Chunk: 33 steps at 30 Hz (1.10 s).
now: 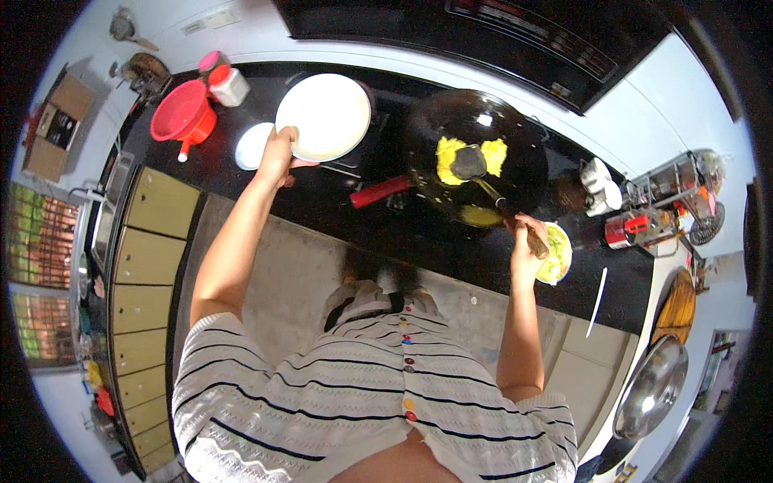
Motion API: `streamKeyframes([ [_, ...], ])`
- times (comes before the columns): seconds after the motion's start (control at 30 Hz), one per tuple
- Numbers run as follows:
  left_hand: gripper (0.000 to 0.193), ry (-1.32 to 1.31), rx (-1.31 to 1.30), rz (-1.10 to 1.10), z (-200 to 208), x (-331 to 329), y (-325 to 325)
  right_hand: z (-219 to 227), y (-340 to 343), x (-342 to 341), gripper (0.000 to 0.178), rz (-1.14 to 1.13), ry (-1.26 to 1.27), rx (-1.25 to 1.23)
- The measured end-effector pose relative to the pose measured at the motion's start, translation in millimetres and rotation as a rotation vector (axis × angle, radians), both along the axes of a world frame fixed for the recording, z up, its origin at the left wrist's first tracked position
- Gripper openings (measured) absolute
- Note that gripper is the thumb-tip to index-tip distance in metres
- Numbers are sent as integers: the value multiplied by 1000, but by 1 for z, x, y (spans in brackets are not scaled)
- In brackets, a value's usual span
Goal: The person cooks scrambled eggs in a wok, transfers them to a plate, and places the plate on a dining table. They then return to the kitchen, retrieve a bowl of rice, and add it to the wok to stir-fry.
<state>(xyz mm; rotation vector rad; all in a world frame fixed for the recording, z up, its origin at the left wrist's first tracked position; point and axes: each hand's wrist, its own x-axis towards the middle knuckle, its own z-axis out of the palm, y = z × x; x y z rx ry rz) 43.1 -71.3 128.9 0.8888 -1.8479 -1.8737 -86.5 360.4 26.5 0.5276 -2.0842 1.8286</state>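
My left hand (280, 157) grips the near left rim of a round white plate (326, 113), holding it over the counter to the left of a black wok (519, 117). The wok has a red handle (380, 191) pointing toward the left. In my right hand (527, 248) is the wooden handle of a spatula (471, 163), its dark blade down in the wok. Yellow cooked egg (493, 156) shows on both sides of the blade. Just beside my right hand, partly behind it, stands a bowl of chopped pale green vegetable (555, 256).
A smaller white dish (253, 146) sits left of the plate. Farther left are a red plastic strainer (180, 111) and a red-lidded jar (229, 85). White containers (597, 187) and a wire rack (664, 189) stand right of the wok. A range hood (515, 40) overhangs the back.
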Motion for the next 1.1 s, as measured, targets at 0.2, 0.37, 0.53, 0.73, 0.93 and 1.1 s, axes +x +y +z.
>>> streamKeyframes([
  [0.2, 55, 140, 45, 164, -13, 63, -117, -36, -19, -16, 10, 16, -160, -173],
  [0.37, 51, 238, 148, 390, -71, 116, -232, -16, -49, 16, 15, -99, -150, -90],
  [0.53, 47, 283, 334, 493, -161, 136, -305, 2, -137, 60, 6, -377, 147, 407],
  [0.73, 48, 238, 489, 561, -218, 165, -334, 37, -259, 107, 21, -445, 156, 826],
  [0.93, 61, 192, 543, 758, -229, 161, -332, 42, -295, 114, 21, -414, 135, 914],
  [1.1, 62, 231, 593, 790, -198, 157, -298, 31, -346, 108, 21, -288, 72, 1227],
])
